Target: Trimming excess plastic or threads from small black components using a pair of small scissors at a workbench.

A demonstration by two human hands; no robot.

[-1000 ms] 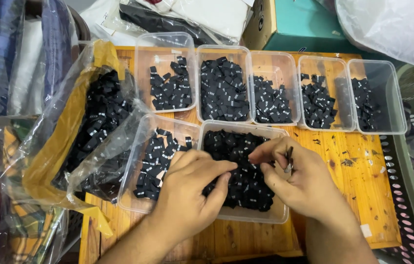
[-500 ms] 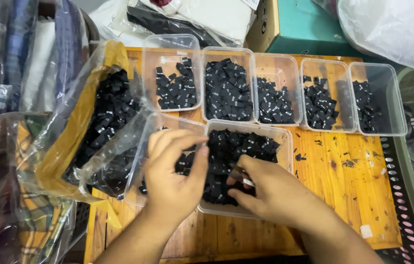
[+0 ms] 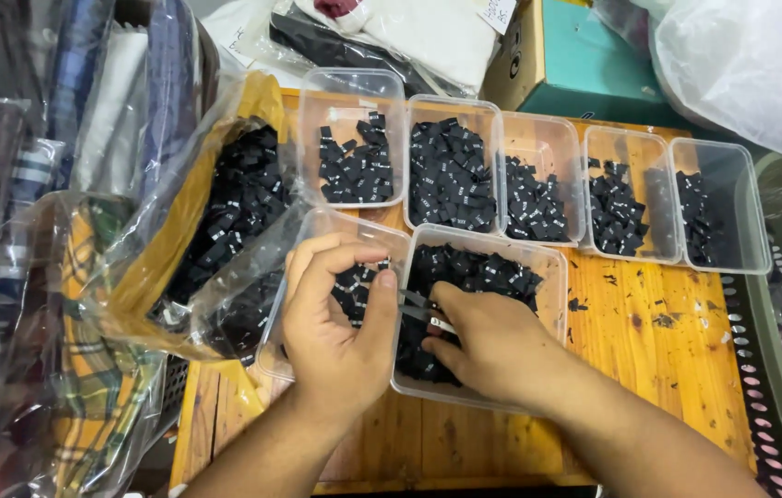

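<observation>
My left hand (image 3: 335, 327) curls over the near-left clear tub (image 3: 340, 224) of small black labels, with thumb and forefinger in a ring. Whether they pinch a label is hidden. My right hand (image 3: 492, 346) rests inside the near-right clear tub (image 3: 548, 277), which is heaped with the same black labels (image 3: 478, 272). It grips a small silver metal tool (image 3: 420, 309) whose tip points at my left thumb. Both tubs sit on an orange wooden table (image 3: 668, 369).
Several clear tubs of black labels line the back, from the left one (image 3: 354, 97) to the right one (image 3: 741, 198). A clear bag of black labels (image 3: 234, 212) lies at left over folded fabrics. A teal box (image 3: 585, 55), a white bag (image 3: 751, 65) and a perforated basket (image 3: 778, 369) border the table.
My right hand has slid from the right side of the near tub to its left part. My left hand has lifted and curled over the neighbouring tub, meeting the tool tip.
</observation>
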